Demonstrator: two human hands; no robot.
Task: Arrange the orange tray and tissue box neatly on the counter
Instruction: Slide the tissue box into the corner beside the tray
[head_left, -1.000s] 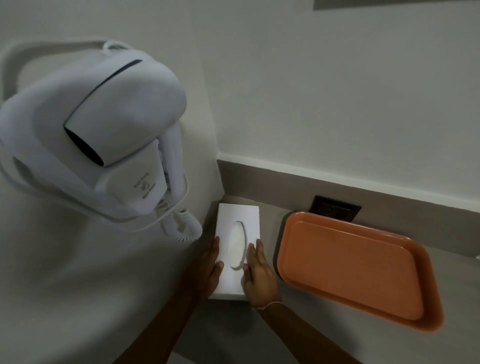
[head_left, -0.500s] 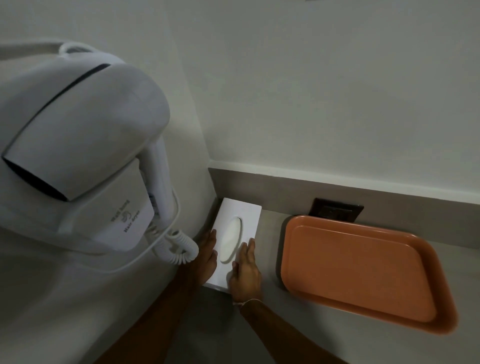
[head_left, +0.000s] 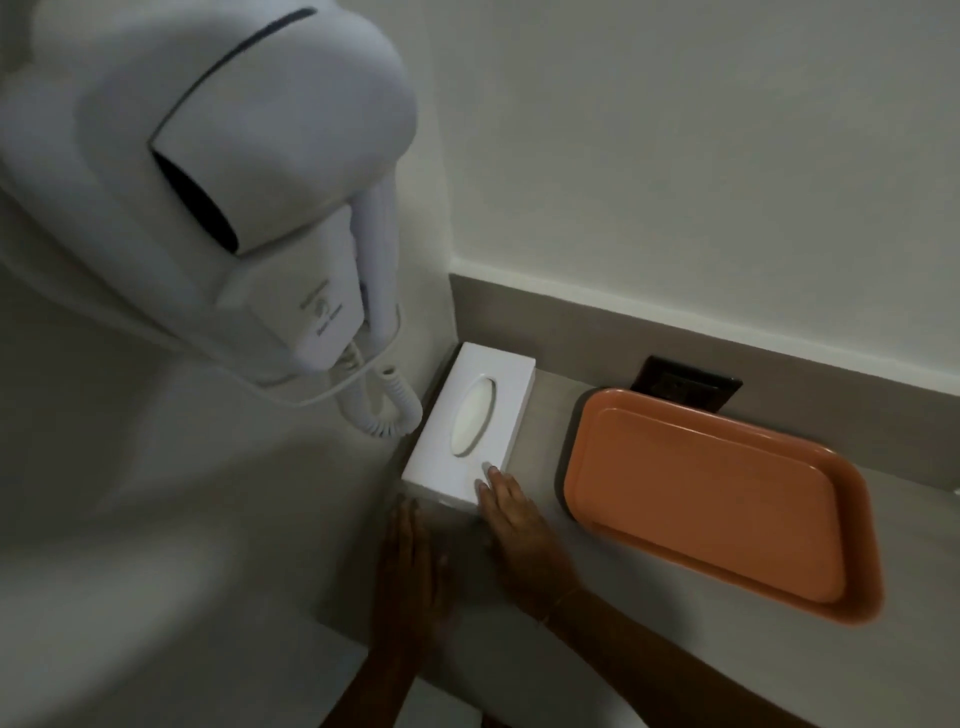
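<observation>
A white tissue box (head_left: 472, 421) with an oval slot lies on the grey counter (head_left: 540, 431), pushed into the corner against the left wall. The empty orange tray (head_left: 717, 499) lies to its right, near the back wall. My right hand (head_left: 519, 525) is flat on the counter, fingertips touching the box's near right corner. My left hand (head_left: 410, 577) is flat and blurred, just in front of the box's near end and apart from it. Neither hand holds anything.
A white wall-mounted hair dryer (head_left: 218, 171) with a coiled cord (head_left: 384, 410) hangs over the left side, the cord close to the box. A dark wall socket (head_left: 680, 384) sits behind the tray. The counter's front edge runs below my hands.
Both hands rested along the box's sides before. They have slid back toward me; the left is off the box and the right touches only its near corner. The box sits deeper in the corner.
</observation>
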